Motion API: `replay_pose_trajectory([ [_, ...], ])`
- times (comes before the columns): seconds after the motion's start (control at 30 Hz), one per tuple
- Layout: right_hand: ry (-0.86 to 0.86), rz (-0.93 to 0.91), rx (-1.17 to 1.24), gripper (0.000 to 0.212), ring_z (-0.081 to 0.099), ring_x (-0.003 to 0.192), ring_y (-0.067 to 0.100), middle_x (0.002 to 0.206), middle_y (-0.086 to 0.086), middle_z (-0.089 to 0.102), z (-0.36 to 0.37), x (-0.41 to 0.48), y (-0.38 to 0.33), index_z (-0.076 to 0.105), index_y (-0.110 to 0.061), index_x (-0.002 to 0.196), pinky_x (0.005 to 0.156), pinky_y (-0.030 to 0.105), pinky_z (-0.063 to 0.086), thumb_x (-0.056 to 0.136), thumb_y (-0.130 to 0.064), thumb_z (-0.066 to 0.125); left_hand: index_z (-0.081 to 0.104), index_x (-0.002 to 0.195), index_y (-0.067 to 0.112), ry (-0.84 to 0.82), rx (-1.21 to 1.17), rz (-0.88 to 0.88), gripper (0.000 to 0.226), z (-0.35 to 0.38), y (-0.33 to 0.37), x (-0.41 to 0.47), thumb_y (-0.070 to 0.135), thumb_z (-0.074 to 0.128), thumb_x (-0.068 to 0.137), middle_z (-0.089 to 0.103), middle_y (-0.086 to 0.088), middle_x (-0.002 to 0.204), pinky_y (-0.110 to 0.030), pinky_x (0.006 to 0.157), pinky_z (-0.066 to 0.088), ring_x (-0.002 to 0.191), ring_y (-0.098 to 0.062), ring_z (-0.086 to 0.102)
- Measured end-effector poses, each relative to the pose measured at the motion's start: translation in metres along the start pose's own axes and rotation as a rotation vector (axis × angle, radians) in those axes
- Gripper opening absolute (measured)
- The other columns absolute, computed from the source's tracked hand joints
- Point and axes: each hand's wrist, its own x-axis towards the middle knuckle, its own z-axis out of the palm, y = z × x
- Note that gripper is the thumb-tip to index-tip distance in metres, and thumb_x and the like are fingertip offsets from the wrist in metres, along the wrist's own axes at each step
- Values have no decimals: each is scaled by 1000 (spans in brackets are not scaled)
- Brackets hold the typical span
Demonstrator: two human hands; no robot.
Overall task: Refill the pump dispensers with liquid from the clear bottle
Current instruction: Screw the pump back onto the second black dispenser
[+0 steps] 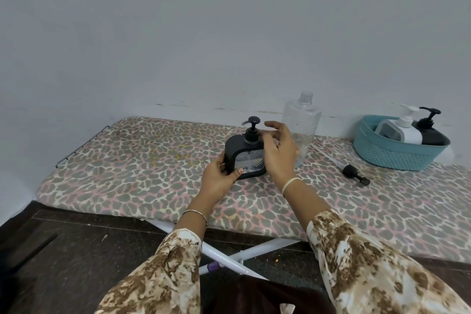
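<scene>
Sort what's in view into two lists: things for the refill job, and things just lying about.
For the job: square black dispenser held in the left hand; uncapped clear bottle; loose black pump; white dispenser and round black dispenser in the teal basket.
Just lying about: the teal basket itself; ironing board.

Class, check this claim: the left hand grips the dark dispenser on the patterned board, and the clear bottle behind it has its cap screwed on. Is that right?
Not quite. The head view shows the clear bottle uncapped, its threaded neck bare. The rest holds: the left hand grips the dark dispenser on the patterned board, with the bottle behind it.
</scene>
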Motion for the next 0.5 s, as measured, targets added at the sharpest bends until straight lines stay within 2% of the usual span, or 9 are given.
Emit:
replay_pose_trajectory([
  [0.07, 55, -22, -26, 21, 60, 81, 6, 82, -13, 61, -3, 1, -1, 57, -29, 107, 88, 46, 50, 88, -20, 55, 45, 141, 10, 0, -7, -2, 63, 0, 0, 0, 6, 73, 84, 60, -1, 125, -38, 104, 47, 116, -15, 58],
  [0.2, -165, -24, -46, 35, 57, 112, 9, 119, -5, 63, 0, 3, 0, 58, -23, 124, 101, 39, 46, 89, -24, 58, 47, 140, 9, 4, -10, 0, 62, 1, -1, 1, 5, 73, 84, 62, -5, 127, -39, 103, 48, 117, -18, 59],
  [0.27, -189, -43, -148, 38, 59, 113, 12, 116, -8, 66, 5, 5, 3, 60, -27, 123, 102, 47, 43, 86, -34, 59, 48, 139, 9, 11, -6, -1, 61, 0, -1, 1, 5, 73, 84, 62, -6, 126, -39, 102, 49, 115, -18, 60],
  [0.33, -130, -65, -218, 37, 62, 106, 13, 105, -11, 68, 7, 8, 4, 65, -31, 114, 99, 50, 44, 79, -43, 64, 49, 139, 9, 14, 1, -3, 61, 1, -1, 1, 6, 74, 83, 63, -6, 125, -39, 101, 50, 115, -18, 60],
  [0.43, -73, -66, -263, 39, 57, 103, 14, 101, -7, 62, 5, 12, 3, 65, -30, 109, 96, 44, 44, 74, -46, 74, 49, 138, 10, 11, 12, -6, 61, 1, -1, 2, 7, 74, 83, 63, -3, 124, -39, 102, 49, 115, -17, 59],
  [0.5, -124, -52, -243, 46, 53, 110, 16, 111, -5, 58, 6, 13, 4, 63, -30, 112, 99, 43, 42, 74, -53, 69, 49, 138, 12, 16, 15, -13, 61, 1, -2, 2, 8, 75, 83, 62, -4, 125, -40, 102, 49, 117, -18, 59],
])
